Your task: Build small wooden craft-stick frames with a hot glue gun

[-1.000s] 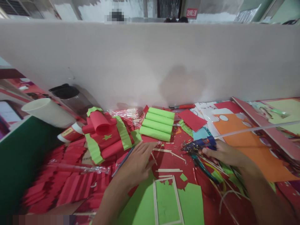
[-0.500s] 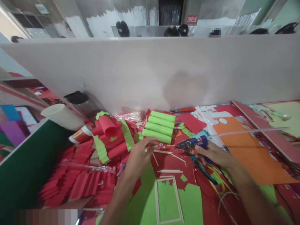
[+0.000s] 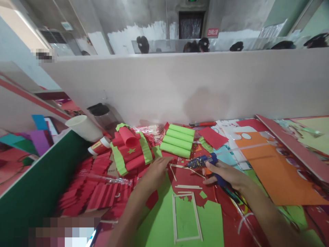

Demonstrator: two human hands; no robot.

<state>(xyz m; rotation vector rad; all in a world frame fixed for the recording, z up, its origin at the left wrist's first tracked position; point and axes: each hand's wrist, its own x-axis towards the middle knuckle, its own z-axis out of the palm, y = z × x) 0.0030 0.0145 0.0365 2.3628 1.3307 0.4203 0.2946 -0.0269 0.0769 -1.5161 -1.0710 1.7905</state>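
My right hand (image 3: 226, 172) is wrapped around a blue glue gun (image 3: 202, 160), a clear glue stick poking out of its back. The nozzle points left, close over the end of a thin wooden stick (image 3: 178, 166). Beside that stick's left end is my left hand (image 3: 156, 173), fingers drawn together; anything between the fingertips is too small to tell. Two slanting sticks join it in an open shape. Nearer me, loose sticks (image 3: 189, 187) lie above a rectangular stick frame (image 3: 175, 219), which rests on green paper (image 3: 213, 223).
Rolled green paper (image 3: 177, 140) and a red-green paper piece with a star (image 3: 131, 151) stand behind my left hand. Folded red strips (image 3: 97, 195) fill the left, beside a green board (image 3: 51, 171). Orange paper (image 3: 280, 178) lies right; a white partition (image 3: 154, 85) rises behind.
The glue gun has moved left and its nozzle is now over the slanting sticks, nearer my left hand. The pliers below it are more covered. The camera view has shifted slightly upward and left.
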